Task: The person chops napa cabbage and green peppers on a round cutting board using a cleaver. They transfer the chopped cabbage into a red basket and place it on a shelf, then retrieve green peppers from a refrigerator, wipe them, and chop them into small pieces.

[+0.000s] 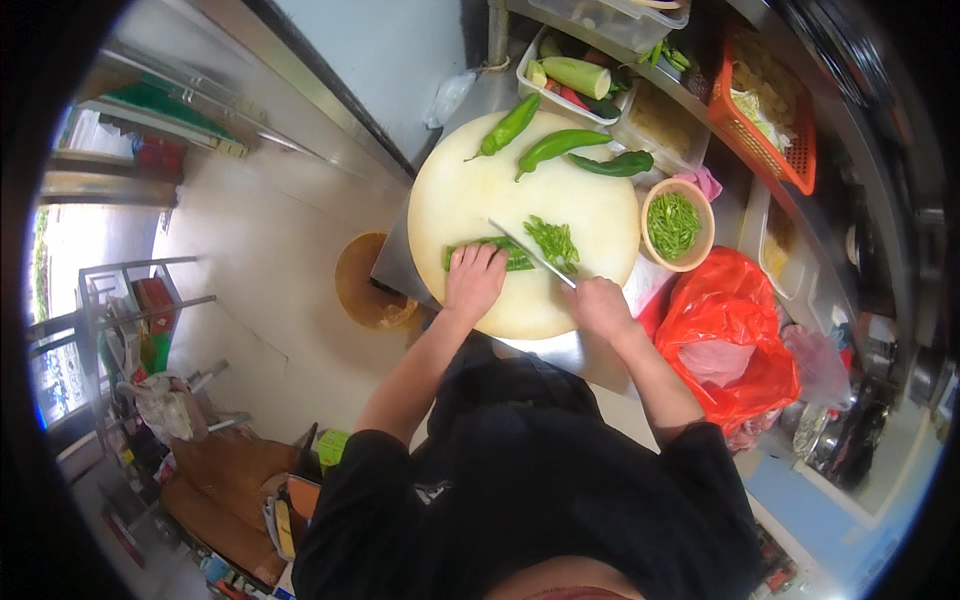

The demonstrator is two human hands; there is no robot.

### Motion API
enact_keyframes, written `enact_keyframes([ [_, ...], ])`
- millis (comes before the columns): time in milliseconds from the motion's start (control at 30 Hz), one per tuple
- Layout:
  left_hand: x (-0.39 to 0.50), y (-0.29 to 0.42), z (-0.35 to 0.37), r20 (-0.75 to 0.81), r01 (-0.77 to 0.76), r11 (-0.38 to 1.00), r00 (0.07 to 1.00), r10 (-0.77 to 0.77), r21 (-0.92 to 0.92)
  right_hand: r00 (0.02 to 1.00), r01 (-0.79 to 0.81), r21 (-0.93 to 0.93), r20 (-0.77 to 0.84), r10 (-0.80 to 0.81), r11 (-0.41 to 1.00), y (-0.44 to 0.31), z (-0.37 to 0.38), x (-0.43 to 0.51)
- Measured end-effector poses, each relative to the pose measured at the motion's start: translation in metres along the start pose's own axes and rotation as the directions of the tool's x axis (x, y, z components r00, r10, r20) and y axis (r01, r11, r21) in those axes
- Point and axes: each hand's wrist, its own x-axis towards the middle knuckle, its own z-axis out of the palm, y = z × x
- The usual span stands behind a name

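On a thick round chopping board (pixel 465 187), my left hand (pixel 475 276) presses down on green pepper pieces (pixel 519 259) lying flat. My right hand (pixel 601 306) grips a knife (pixel 534 253), whose blade slants across the right end of those pieces. Just right of the blade lies a small pile of thin green pepper strips (pixel 553 241). Toward the board's far edge rest a whole green pepper (pixel 510 129), a second one (pixel 561 144) and a third, darker one (pixel 613 163). A round tub (pixel 711 238) holding cut green strips (pixel 673 226) stands against the board's right side.
Behind the board is a plastic container (pixel 525 84) of vegetables, with a lidded-looking box (pixel 667 127) beside it. A red plastic bag (pixel 720 300) sits at right. An orange basket (pixel 802 161) occupies the shelf. Left, a brown bin (pixel 356 277) stands on the floor.
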Motion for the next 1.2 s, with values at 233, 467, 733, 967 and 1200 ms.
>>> enact_keyframes([
  [233,-0.003,0.002,0.003,0.073,0.059,0.998,0.996,-0.059,0.002,0.995,-0.096,0.01,-0.006,0.096,0.995,-0.019,-0.01,-0.01],
  [467,-0.002,0.003,0.005,0.092,0.067,0.998,0.993,-0.068,0.007,0.998,-0.042,0.028,-0.044,0.043,0.999,-0.044,-0.002,0.027],
  [733,-0.002,0.001,0.006,0.08,0.06,0.998,0.995,-0.06,0.002,0.993,0.061,0.166,-0.111,-0.042,0.984,-0.048,-0.007,0.028],
  [967,-0.002,0.0,0.009,0.03,0.053,0.999,0.998,-0.052,-0.011,0.999,-0.041,0.083,-0.014,0.043,0.996,-0.053,-0.011,0.026],
  [1200,0.0,0.002,0.007,-0.002,0.046,0.999,0.999,-0.046,0.029,0.998,-0.055,0.159,-0.031,0.061,0.986,-0.056,-0.011,0.025],
])
